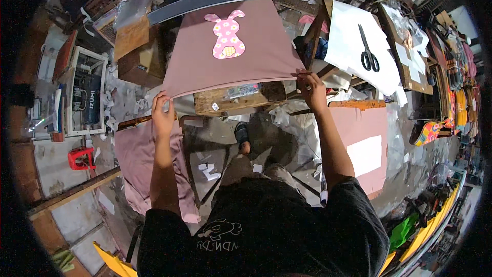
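Mauve fabric panel [230, 61] spread flat on the surface [241, 100], pink bunny appliqué [227, 35] near its far end; left hand [163, 114] fingers pinching the near left corner; right hand [311, 90] fingers gripping the near right corner; black scissors [368, 51] on white paper [353, 46] to the right

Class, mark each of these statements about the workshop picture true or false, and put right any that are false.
1. Both hands grip the near edge of the mauve fabric panel. True: the left hand holds its left corner and the right hand its right corner.
2. The patch on the panel is shaped like a star. False: the pink flowered patch is shaped like a rabbit.
3. The black scissors lie on the white sheet. True.
4. The scissors are in the right hand. False: they lie apart from it, further right on the bench.
5. A red stool stands on the floor at the left. True.
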Available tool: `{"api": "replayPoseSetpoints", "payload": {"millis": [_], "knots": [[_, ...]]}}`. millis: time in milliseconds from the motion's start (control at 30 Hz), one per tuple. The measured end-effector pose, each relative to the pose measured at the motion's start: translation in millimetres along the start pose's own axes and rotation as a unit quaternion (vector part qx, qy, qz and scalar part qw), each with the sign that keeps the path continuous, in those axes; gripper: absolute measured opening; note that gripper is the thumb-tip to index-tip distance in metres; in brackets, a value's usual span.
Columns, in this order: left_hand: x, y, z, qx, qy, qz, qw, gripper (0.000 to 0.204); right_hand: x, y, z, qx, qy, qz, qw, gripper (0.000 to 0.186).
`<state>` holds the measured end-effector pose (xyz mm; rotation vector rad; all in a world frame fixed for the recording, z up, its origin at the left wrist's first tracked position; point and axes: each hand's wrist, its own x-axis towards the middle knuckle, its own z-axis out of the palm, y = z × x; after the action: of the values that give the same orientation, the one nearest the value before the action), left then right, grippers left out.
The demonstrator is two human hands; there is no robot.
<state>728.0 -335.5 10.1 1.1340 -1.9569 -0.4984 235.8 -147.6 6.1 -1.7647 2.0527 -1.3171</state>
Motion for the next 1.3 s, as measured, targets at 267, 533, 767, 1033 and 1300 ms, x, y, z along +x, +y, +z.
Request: {"api": "replayPoseSetpoints", "payload": {"millis": [267, 533, 767, 1033, 1300], "knots": [[-5.5, 6.8, 1.9, 0.075, -0.036, 0.005, 0.996, 0.016, -10.0, 17.6, 9.6, -0.054, -0.031, 0.008, 0.998, 0.030], [-9.5, -49.5, 29.1, -0.015, -0.092, -0.214, 0.972, 0.032, -52.0, 57.5, 41.1, -0.158, -0.167, 0.031, 0.973, 0.028], [115.8, -151.8, 70.6, -0.154, -0.019, -0.281, 0.947, 0.033, -144.3, 21.7, 55.1, -0.044, -0.379, 0.220, 0.898, 0.018], [323.7, -210.8, 185.7, -0.183, 0.007, -0.159, 0.970, 0.028, -313.0, 38.6, 6.7, 0.296, -0.247, 0.614, 0.689, 0.014], [363.4, -193.3, 221.1, -0.167, -0.094, -0.146, 0.970, 0.050, -327.0, 9.1, -5.2, 0.165, -0.299, 0.625, 0.702, 0.036]]}}
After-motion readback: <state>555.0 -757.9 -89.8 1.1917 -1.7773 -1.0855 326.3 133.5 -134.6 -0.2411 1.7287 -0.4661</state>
